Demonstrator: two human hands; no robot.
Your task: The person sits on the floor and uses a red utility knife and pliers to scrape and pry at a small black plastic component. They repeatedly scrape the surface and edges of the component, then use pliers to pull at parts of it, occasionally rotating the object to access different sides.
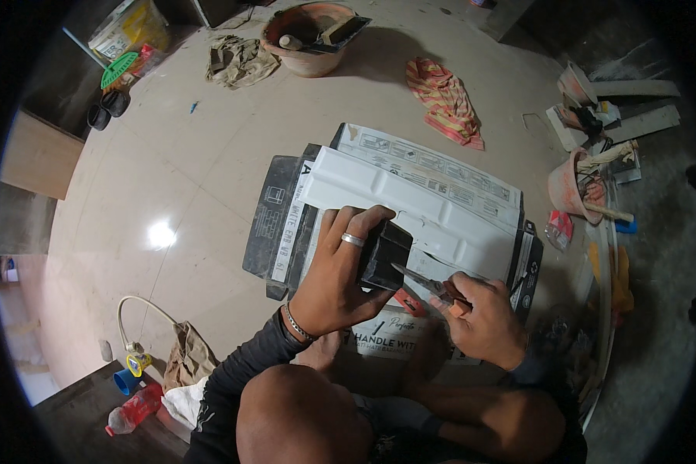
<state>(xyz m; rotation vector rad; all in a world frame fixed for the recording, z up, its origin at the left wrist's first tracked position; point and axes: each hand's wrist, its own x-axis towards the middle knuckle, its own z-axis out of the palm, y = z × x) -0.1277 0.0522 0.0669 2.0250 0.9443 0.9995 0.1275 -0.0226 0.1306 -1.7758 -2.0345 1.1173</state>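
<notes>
My left hand [339, 267], with a ring on one finger, is closed around a black block-shaped piece [387, 254] and holds it over the flattened cardboard. My right hand [483, 319] grips a pointed metal hand tool with an orange handle [433, 289]. Its tapered grey tip reaches toward the lower right edge of the black piece; I cannot tell whether they touch, or whether the tool is pliers or snips. A white ridged panel [410, 193] lies on the printed cardboard [441, 158] beyond my hands. A small red object [410, 303] lies just below the tool.
Farther off stands a clay-coloured basin [309, 63] with tools in it, between a crumpled cloth [240, 62] and a striped cloth [446, 100]. A bucket with tools [572, 185] stands at right. At lower left are a red bottle [135, 408] and a blue cup [126, 380].
</notes>
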